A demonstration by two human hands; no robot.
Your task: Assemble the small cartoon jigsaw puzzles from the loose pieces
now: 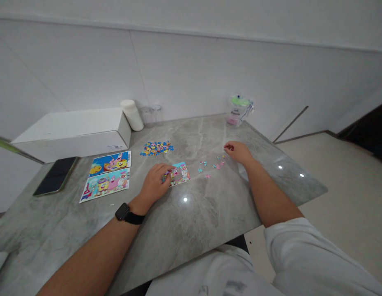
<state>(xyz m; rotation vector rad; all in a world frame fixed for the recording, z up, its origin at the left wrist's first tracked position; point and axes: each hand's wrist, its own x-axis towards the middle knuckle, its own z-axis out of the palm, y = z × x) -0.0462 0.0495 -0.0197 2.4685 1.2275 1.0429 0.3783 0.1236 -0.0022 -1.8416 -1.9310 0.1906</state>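
My left hand [156, 181] rests on the left part of a partly assembled puzzle [182, 172], its fingers bent over the pieces. A grey gap shows in the middle of the puzzle. To the right of it lie several loose pink and teal pieces [203, 163]. Just beyond those pieces, my right hand [237, 151] is closed, fingertips together near the table; anything between them is too small to make out. Two cartoon picture cards, an upper blue one [111, 163] and a lower one [105, 185], lie left of my left hand.
A heap of mixed puzzle pieces [157, 148] lies behind the puzzle. Farther back stand a white box [74, 127], a white bottle [132, 115], clear glasses [152, 115] and a bagged tub [239, 110]. A phone [57, 176] lies at the left.
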